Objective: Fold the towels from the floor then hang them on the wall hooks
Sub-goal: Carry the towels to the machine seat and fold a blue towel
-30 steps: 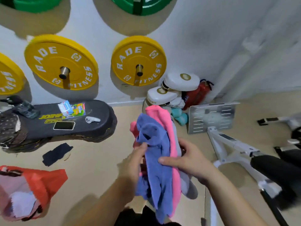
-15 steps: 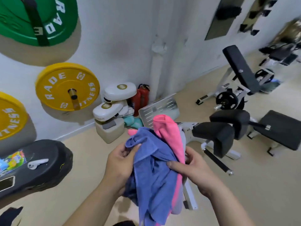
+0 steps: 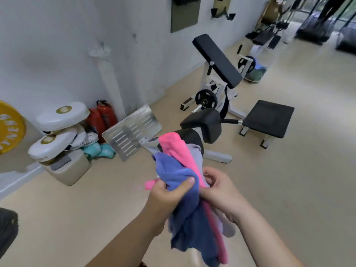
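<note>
Hanging crumpled between both hands, well above the smooth beige floor [image 3: 289,189], is a bundle of three soft, napped cloths. A fuzzy blue terry towel [image 3: 185,218] lies in front, a bright pink towel [image 3: 177,149] rises in a rounded hump behind it, and a pale lavender towel [image 3: 195,153] sits at the back. The left hand [image 3: 167,197] is clamped on the fuzzy blue terry towel, its thumb pressed across the bunched upper fold, and a small pink corner pokes out past the knuckles. The right hand [image 3: 221,193] meets the bundle's other side, its fingers curled in and pinching the bright pink towel where the lavender layer lies against it. The loose ends droop in uneven folds below both wrists.

Beyond the towels, a flat silver metal plate with rows of slots [image 3: 133,132] leans near the matte white wall [image 3: 57,45]. Just beside it stand a glossy red cylindrical fire extinguisher [image 3: 102,116] and a stack of white oval padded shells [image 3: 61,114]. Further right are a long black padded bench on a white steel frame [image 3: 217,58] and a square black cushioned seat [image 3: 268,118]. High on the wall, black brackets [image 3: 221,13] are mounted.
</note>
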Action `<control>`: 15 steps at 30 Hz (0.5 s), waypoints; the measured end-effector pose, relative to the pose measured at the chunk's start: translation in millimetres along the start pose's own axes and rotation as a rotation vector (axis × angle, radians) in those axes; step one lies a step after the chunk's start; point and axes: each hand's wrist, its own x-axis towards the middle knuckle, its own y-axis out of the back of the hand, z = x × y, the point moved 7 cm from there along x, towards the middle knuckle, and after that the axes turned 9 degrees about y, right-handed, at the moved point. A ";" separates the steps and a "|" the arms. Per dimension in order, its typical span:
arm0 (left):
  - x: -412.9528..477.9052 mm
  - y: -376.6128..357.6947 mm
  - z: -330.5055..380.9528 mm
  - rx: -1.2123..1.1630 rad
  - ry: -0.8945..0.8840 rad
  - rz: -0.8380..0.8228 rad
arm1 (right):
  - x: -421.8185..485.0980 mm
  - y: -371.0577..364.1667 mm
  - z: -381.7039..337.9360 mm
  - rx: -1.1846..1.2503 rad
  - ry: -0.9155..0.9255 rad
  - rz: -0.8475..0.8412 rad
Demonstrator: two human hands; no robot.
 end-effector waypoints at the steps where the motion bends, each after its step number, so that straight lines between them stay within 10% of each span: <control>1: 4.7 -8.8 1.1 0.001 0.028 0.017 | 3.7 15.9 -2.2 -0.036 -0.005 -0.021; 15: 127.7 -128.9 94.0 -0.044 -0.003 -0.001 | 104.3 283.2 -10.4 -0.085 -0.072 0.569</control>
